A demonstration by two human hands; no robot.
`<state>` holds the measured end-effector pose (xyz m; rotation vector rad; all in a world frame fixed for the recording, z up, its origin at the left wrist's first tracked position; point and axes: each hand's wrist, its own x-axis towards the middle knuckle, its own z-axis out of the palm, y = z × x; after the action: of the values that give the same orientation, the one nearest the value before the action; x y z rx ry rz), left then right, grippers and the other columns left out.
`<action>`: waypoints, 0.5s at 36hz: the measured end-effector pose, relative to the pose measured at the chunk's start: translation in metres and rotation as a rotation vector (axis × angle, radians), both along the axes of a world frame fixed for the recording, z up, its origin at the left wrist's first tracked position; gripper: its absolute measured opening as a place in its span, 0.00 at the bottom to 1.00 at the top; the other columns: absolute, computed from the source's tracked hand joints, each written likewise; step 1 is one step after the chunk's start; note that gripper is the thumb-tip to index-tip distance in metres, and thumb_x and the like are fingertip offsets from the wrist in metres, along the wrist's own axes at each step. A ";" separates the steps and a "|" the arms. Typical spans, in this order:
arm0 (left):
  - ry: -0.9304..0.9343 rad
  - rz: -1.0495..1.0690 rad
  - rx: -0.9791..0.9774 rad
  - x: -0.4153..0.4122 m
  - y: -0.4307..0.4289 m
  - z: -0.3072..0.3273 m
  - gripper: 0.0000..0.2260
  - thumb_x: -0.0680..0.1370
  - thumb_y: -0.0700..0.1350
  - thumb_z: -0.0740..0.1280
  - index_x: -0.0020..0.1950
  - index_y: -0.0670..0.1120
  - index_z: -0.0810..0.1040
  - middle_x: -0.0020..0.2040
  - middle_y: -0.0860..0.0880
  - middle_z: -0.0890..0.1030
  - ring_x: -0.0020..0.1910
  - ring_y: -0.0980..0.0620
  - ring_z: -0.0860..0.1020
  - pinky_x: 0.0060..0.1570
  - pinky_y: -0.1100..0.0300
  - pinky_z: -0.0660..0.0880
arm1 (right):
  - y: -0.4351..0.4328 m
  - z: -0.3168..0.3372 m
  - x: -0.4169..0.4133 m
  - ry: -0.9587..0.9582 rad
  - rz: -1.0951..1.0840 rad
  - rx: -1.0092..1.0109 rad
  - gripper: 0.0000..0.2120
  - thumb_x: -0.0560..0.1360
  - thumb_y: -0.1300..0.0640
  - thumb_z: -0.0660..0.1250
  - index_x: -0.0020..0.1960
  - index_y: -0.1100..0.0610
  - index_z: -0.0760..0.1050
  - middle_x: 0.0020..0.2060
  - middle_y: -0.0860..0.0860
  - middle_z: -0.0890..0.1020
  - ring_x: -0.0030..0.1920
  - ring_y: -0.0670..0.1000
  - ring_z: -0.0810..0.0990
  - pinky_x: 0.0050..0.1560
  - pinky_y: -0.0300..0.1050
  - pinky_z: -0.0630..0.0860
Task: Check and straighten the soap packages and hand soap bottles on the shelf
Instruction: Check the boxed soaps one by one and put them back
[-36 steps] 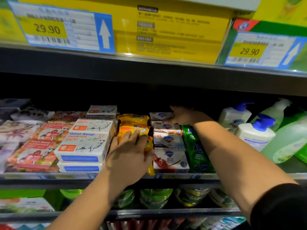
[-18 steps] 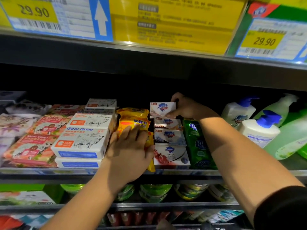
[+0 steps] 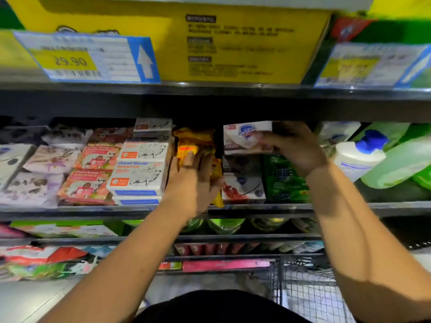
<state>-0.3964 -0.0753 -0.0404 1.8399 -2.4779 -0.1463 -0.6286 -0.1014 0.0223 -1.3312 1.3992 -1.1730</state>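
Fingers (image 3: 276, 142) of my right hand (image 3: 296, 148) pinch a shield-logo soap box (image 3: 245, 136) above its stack (image 3: 242, 185), left hand (image 3: 193, 180) flat on yellow soap packs (image 3: 193, 138); leaning hand soap bottles (image 3: 356, 157) not yet straightened

shop aisle, price tags (image 3: 70, 60), stocked shelf (image 3: 70, 209)

On the shelf (image 3: 70, 211), Goat Soap boxes (image 3: 140, 177) lie left of bagged soap packs (image 3: 194, 139), Safeguard boxes (image 3: 242, 191) right of them, pump bottles (image 3: 356, 160) farthest right.
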 end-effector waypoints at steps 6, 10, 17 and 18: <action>0.372 -0.105 -0.011 0.003 0.015 -0.002 0.37 0.74 0.71 0.61 0.77 0.54 0.55 0.70 0.48 0.68 0.72 0.46 0.65 0.72 0.51 0.63 | 0.060 -0.019 -0.002 -0.205 0.038 0.177 0.13 0.73 0.60 0.75 0.55 0.56 0.79 0.45 0.49 0.86 0.42 0.44 0.83 0.36 0.38 0.77; 0.564 -0.252 -0.241 -0.003 0.037 0.007 0.37 0.71 0.51 0.78 0.74 0.52 0.63 0.67 0.52 0.68 0.67 0.55 0.67 0.66 0.63 0.65 | 0.086 -0.032 -0.003 -0.316 0.011 0.262 0.27 0.68 0.52 0.77 0.63 0.60 0.75 0.50 0.54 0.84 0.45 0.48 0.82 0.35 0.39 0.76; 0.745 -0.519 -0.226 -0.001 0.042 0.009 0.22 0.73 0.42 0.66 0.66 0.52 0.71 0.70 0.51 0.67 0.68 0.50 0.69 0.61 0.53 0.76 | 0.113 -0.035 0.006 -0.531 0.004 0.267 0.07 0.65 0.54 0.73 0.42 0.51 0.78 0.37 0.49 0.85 0.38 0.48 0.84 0.33 0.41 0.79; 0.774 -0.514 -0.201 -0.001 0.043 0.011 0.22 0.72 0.41 0.68 0.66 0.52 0.72 0.69 0.53 0.68 0.68 0.54 0.69 0.62 0.58 0.74 | 0.116 -0.035 0.006 -0.551 0.010 0.245 0.08 0.64 0.51 0.75 0.41 0.50 0.79 0.39 0.50 0.86 0.40 0.49 0.84 0.37 0.43 0.81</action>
<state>-0.3970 -0.0322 -0.0295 0.7977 -2.1964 -0.4954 -0.6227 0.0149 -0.0128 -0.7624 1.0844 -1.1997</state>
